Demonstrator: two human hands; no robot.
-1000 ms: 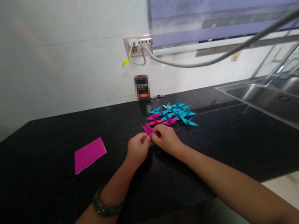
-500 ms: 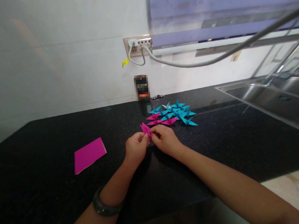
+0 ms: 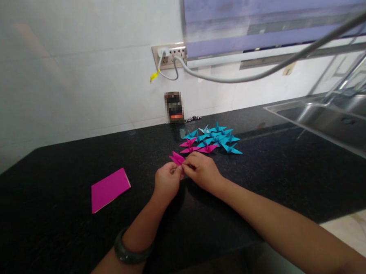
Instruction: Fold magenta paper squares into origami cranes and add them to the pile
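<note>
A folded piece of pink origami paper (image 3: 177,158) is held between my two hands over the dark counter, its pointed ends sticking out at the far side. My left hand (image 3: 167,181) pinches it from the left, with a dark bangle on that wrist. From the right, my right hand (image 3: 202,168) is closed on the same paper, thumb and fingertips together. The fingers cover its lower part. Just beyond my hands lie several pink paper cranes (image 3: 207,148) and several blue paper cranes (image 3: 232,148), grouped close together.
A stack of pink paper squares (image 3: 110,190) lies on the black counter (image 3: 58,168) to the left. Against the wall stands a small blurred-out object (image 3: 174,107). A steel sink (image 3: 332,125) is at the right. A grey cable (image 3: 238,79) hangs from the wall socket (image 3: 169,56).
The pink paper has turned slightly between my fingers, its tips now pointing more to the left. Less of it shows below my fingertips. Both hands stay in nearly the same place.
</note>
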